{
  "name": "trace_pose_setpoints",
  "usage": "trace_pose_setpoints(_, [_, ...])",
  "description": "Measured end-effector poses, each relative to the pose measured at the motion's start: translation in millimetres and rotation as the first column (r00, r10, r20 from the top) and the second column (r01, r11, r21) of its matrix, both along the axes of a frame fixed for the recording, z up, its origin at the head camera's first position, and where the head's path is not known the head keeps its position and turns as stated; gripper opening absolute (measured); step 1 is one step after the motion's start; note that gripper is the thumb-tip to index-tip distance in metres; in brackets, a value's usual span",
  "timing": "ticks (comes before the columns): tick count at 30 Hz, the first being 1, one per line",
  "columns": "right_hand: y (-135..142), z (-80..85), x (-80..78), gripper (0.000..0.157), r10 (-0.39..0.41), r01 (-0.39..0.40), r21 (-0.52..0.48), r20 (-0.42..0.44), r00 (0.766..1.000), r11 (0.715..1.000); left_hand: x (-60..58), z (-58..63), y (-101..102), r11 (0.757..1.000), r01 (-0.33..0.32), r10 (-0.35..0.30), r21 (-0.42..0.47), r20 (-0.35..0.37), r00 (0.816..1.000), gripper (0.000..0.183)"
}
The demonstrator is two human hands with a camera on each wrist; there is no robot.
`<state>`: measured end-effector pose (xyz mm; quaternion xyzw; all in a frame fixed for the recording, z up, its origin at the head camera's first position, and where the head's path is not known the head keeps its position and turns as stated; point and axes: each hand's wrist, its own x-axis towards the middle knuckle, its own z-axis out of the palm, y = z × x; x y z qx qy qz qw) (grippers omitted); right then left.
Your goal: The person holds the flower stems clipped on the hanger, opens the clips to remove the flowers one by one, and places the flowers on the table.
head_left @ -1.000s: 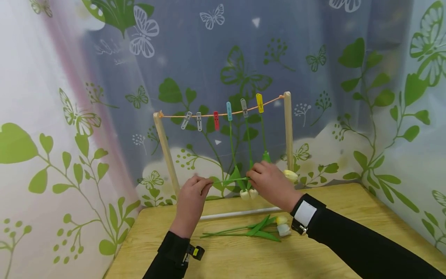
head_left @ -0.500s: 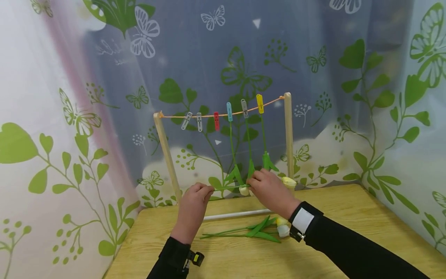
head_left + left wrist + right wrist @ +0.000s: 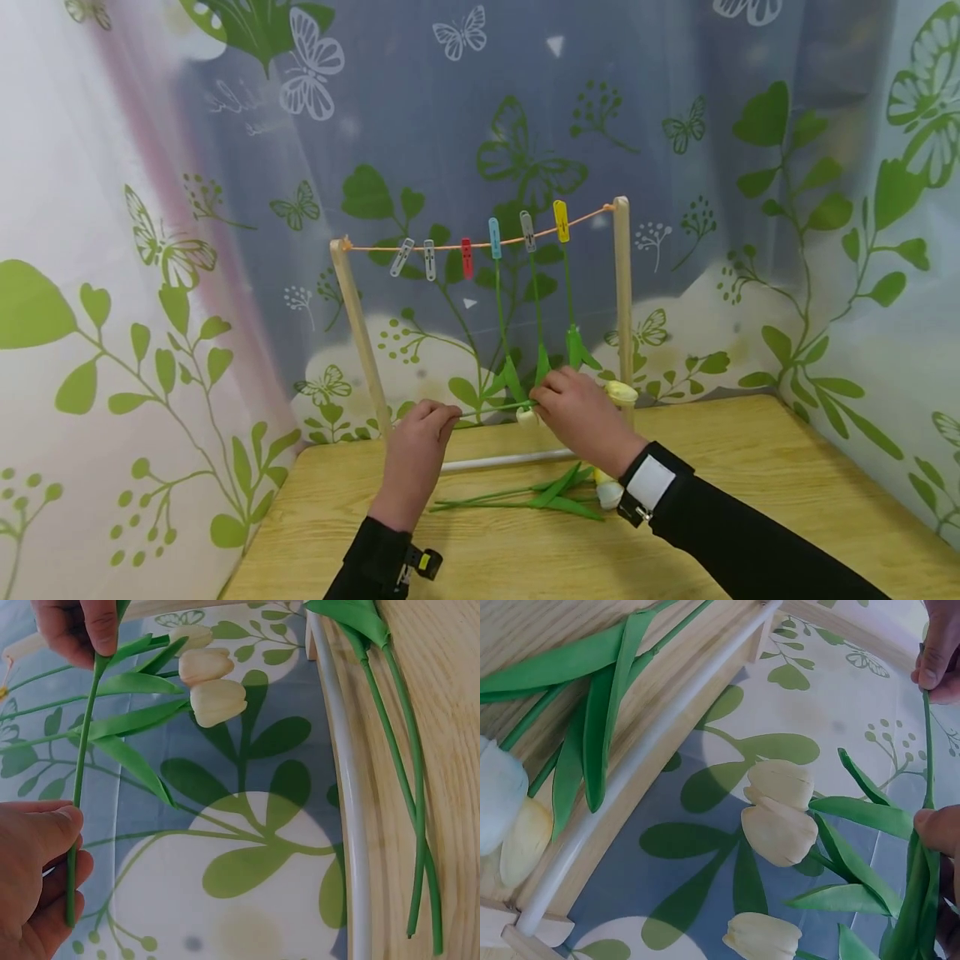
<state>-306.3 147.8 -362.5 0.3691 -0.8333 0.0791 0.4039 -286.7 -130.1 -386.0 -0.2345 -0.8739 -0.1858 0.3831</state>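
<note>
In the head view, my left hand pinches the bare end of an artificial tulip's stem. My right hand grips the same stem near its leaves, and a pale yellow bloom shows just past the knuckles. The stem runs almost level between both hands. Behind it, artificial tulips hang upside down from a blue clothespin, a grey clothespin and a yellow clothespin. Their cream blooms appear beyond the held stem in the left wrist view.
An orange cord spans two wooden posts. A red clothespin and two pale clothespins carry nothing. A white rod crosses the frame's base. Two more tulips lie on the wooden table.
Both hands have sunk a little with the tulip between them, uncovering more of the hanging leaves. During the last half second they barely move.
</note>
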Motion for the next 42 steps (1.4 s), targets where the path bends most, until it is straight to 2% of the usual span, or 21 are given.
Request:
trace_pose_setpoints(10, [-3.8, -11.0, -2.7, 0.013, -0.025, 0.023, -0.050, -0.045, 0.999, 0.999, 0.0, -8.7, -2.5, 1.000, 0.008, -0.008, 0.024, -0.028, 1.000, 0.015])
trace_pose_setpoints(18, [-7.6, -23.0, -0.6, 0.017, -0.071, 0.067, -0.120, -0.023, 0.997, 0.990, 0.0, -16.1, -3.1, 0.999, 0.001, -0.001, 0.042, -0.001, 1.000, 0.014])
trace_pose_setpoints(31, [-12.6, -36.7, 4.7, 0.018, -0.121, 0.124, -0.180, 0.024, 0.992, 0.976, 4.1, -27.8, -2.3, 0.997, 0.005, -0.004, 0.078, -0.009, 1.000, 0.014])
trace_pose_setpoints(42, [-11.3, -43.0, 6.2, 0.021, -0.146, 0.154, -0.195, 0.059, 0.988, 0.969, -3.8, -30.3, -1.1, 0.997, 0.021, -0.020, 0.077, -0.025, 0.999, 0.011])
